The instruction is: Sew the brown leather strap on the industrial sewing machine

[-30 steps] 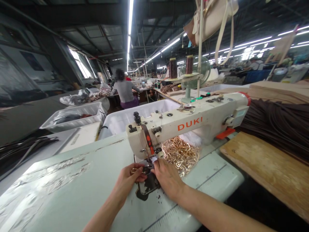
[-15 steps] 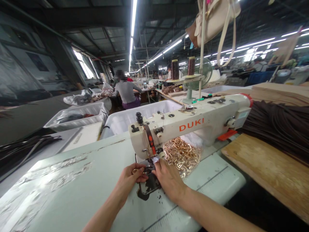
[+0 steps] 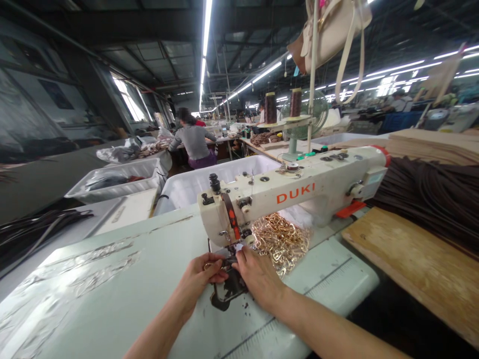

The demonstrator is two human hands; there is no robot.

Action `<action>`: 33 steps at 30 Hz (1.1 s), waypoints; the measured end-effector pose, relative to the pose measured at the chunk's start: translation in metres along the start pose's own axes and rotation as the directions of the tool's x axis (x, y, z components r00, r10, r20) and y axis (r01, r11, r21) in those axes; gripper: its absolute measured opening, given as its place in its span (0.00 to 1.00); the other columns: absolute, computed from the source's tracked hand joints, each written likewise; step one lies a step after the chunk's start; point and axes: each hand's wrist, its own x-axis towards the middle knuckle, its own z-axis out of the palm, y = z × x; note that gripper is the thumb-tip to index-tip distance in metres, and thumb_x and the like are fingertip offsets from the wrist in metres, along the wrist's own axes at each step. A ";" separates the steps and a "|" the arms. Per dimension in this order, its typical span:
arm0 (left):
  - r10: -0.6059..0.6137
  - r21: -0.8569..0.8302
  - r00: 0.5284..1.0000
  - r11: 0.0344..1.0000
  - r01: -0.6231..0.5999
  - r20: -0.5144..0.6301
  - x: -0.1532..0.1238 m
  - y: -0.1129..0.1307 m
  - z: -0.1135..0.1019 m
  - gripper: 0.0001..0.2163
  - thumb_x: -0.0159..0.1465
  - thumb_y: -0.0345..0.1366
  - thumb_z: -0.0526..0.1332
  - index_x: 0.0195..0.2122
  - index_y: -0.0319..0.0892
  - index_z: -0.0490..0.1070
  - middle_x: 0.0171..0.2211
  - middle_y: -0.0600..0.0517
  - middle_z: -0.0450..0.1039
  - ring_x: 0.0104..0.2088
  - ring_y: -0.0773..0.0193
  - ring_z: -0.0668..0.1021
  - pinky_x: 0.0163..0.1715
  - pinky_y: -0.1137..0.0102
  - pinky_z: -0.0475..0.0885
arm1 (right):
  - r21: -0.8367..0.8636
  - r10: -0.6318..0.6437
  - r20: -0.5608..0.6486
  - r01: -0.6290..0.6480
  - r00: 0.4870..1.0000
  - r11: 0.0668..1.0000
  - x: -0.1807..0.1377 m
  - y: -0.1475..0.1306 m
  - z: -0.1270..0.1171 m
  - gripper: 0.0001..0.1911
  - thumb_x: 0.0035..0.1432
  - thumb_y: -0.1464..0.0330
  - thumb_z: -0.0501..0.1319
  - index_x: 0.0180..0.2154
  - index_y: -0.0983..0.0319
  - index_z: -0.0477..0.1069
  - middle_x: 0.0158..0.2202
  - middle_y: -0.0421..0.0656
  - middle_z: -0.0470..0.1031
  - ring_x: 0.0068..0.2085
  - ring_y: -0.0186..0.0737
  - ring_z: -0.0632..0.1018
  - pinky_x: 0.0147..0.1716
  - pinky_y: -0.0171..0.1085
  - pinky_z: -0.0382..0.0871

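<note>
A gold metal ring is just in front of the sewing machine's needle end, pinched between the fingers of the left hand. A dark strip, partly hidden, lies between the hands, under the head of the sewing machine. The right hand bends at that same end; whether its fingers are clamped on the strip, I cannot tell. Gold clasps are heaped under the machine's arm, on the pale green tabletop. Right of the machine are a wooden board and dark brown straps; behind it, a white tub and two thread spools.
</note>
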 end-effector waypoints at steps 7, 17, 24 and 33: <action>0.044 -0.010 0.999 0.999 -0.044 -0.008 0.001 -0.004 0.001 0.21 0.55 0.45 0.68 0.43 0.37 0.67 0.28 0.50 0.76 0.31 0.63 0.79 0.34 0.71 0.74 | 0.057 -0.007 0.010 0.007 1.000 0.998 0.001 0.004 -0.007 0.09 0.69 0.67 0.51 0.42 0.62 0.68 0.41 0.44 0.75 0.37 0.44 0.77 0.31 0.36 0.67; 0.058 -0.033 0.998 0.998 -0.059 -0.028 0.000 0.000 0.003 0.20 0.53 0.44 0.69 0.40 0.38 0.67 0.28 0.51 0.76 0.30 0.62 0.79 0.32 0.71 0.74 | 0.083 0.027 -0.006 -0.027 1.000 0.996 -0.002 0.003 -0.010 0.09 0.68 0.67 0.52 0.44 0.62 0.67 0.41 0.44 0.75 0.36 0.45 0.77 0.31 0.38 0.68; 0.051 -0.069 0.996 0.996 -0.056 -0.077 -0.002 -0.001 0.007 0.20 0.51 0.46 0.70 0.38 0.39 0.67 0.26 0.51 0.76 0.28 0.63 0.79 0.31 0.71 0.74 | 0.078 0.027 0.000 -0.027 1.000 0.997 0.002 0.000 -0.005 0.09 0.68 0.66 0.52 0.44 0.64 0.67 0.42 0.48 0.73 0.38 0.47 0.77 0.31 0.39 0.69; 0.070 -0.051 0.993 0.996 -0.075 -0.094 -0.002 -0.002 0.009 0.20 0.51 0.45 0.70 0.37 0.40 0.66 0.27 0.51 0.76 0.28 0.63 0.79 0.30 0.72 0.74 | 0.163 0.030 0.014 -0.031 0.999 0.986 0.003 0.005 -0.010 0.12 0.70 0.66 0.48 0.42 0.62 0.68 0.40 0.46 0.75 0.36 0.45 0.77 0.33 0.38 0.69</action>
